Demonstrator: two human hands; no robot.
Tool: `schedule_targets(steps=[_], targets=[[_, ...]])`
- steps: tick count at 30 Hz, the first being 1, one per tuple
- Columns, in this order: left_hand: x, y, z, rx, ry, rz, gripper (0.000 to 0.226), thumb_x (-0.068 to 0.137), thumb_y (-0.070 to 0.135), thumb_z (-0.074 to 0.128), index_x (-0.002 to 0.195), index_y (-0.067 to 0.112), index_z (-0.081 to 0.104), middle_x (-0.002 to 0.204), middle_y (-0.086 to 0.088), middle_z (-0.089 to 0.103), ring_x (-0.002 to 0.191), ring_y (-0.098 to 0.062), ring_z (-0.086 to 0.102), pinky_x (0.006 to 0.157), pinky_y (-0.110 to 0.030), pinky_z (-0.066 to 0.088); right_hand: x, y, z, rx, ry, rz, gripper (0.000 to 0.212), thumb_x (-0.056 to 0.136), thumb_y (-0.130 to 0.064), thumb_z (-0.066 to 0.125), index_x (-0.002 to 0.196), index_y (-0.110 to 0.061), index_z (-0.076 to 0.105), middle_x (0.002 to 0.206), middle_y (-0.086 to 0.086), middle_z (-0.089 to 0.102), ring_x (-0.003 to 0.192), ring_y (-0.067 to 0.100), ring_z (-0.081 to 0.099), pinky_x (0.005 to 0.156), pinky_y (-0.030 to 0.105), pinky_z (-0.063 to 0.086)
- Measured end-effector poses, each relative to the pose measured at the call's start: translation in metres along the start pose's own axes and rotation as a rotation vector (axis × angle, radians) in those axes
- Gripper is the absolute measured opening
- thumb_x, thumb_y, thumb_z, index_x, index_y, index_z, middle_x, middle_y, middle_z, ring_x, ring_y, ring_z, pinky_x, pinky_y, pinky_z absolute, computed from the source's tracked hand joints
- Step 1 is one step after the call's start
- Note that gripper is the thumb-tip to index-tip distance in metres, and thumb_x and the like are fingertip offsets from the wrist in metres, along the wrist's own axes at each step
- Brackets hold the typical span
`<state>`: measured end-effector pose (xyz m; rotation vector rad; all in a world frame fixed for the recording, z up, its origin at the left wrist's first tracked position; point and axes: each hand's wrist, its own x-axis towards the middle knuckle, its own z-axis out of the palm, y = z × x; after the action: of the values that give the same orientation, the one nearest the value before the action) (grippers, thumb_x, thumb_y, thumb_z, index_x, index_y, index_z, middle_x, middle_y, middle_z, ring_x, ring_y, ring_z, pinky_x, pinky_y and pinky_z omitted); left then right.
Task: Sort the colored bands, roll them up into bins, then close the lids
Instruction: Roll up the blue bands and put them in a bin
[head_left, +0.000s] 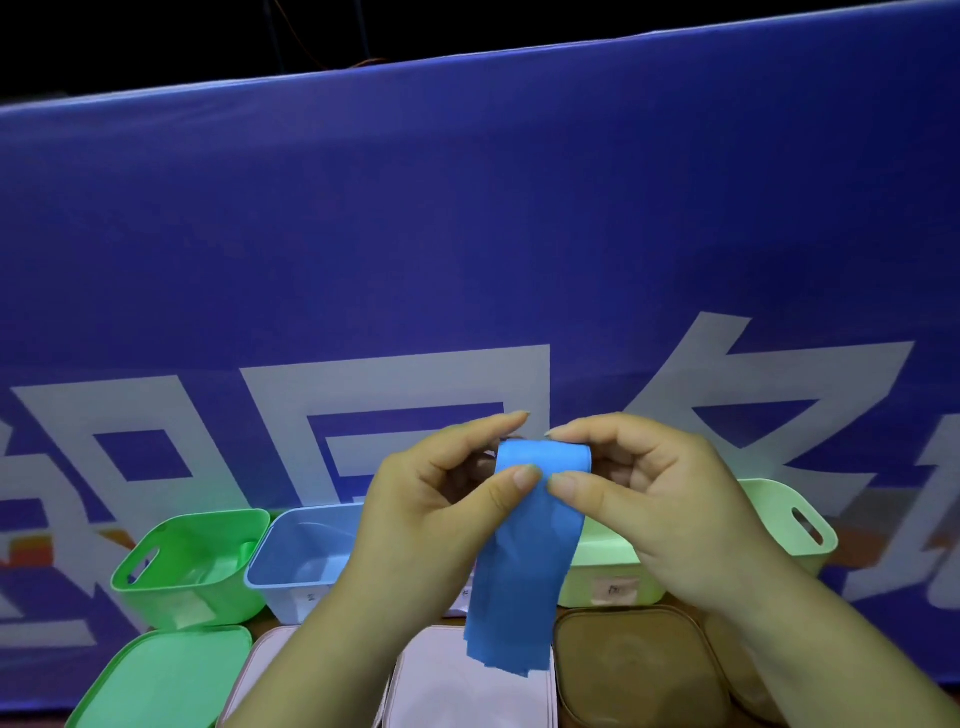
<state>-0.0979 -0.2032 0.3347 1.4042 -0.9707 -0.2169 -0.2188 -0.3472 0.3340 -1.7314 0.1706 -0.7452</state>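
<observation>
- Left hand (441, 483) and right hand (639, 493) are each pinching the blue band (524, 551) at its top.
- Band is hanging above the lids, before the blue bin (296, 566).

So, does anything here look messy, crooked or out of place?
Nothing spilled or damaged. Only the blue band, pinched between the left hand and right hand, looks untidy: the layers at its hanging lower end do not line up.

A row of bins (156, 597) stands behind a row of lids (166, 670), before a banner (467, 234).
</observation>
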Motion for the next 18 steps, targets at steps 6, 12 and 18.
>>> schedule_targets(steps=[6,12,18], targets=[[0.0013,-0.0023,-0.0074,0.021,-0.077,0.035,0.03,0.076,0.02,0.078,0.103,0.031,0.073,0.103,-0.002,0.075,0.095,-0.029,0.069,0.081,-0.04,0.061,0.0014,-0.0034,-0.0016,0.019,-0.021,0.037,0.024,0.079,-0.012,0.075,0.102,-0.019,0.072,0.096,-0.005,0.076,0.091,0.012,0.072,0.076,0.021,0.056],[0.0038,-0.0015,-0.0106,0.006,-0.128,0.05,0.026,0.072,0.027,0.076,0.098,0.028,0.071,0.095,-0.008,0.071,0.09,-0.035,0.066,0.079,-0.052,0.059,0.0011,-0.0047,-0.0018,-0.017,-0.068,0.049,0.032,0.074,-0.031,0.071,0.103,-0.019,0.072,0.095,-0.003,0.075,0.091,0.012,0.071,0.076,0.024,0.056],[0.0043,-0.003,-0.0103,-0.03,-0.117,0.022,0.024,0.074,0.017,0.078,0.095,0.026,0.071,0.093,-0.009,0.071,0.087,-0.035,0.066,0.075,-0.048,0.059,0.0018,-0.0014,-0.0007,-0.065,-0.057,0.031,0.023,0.084,-0.013,0.073,0.104,-0.023,0.07,0.098,-0.005,0.073,0.093,0.014,0.07,0.079,0.027,0.057]])
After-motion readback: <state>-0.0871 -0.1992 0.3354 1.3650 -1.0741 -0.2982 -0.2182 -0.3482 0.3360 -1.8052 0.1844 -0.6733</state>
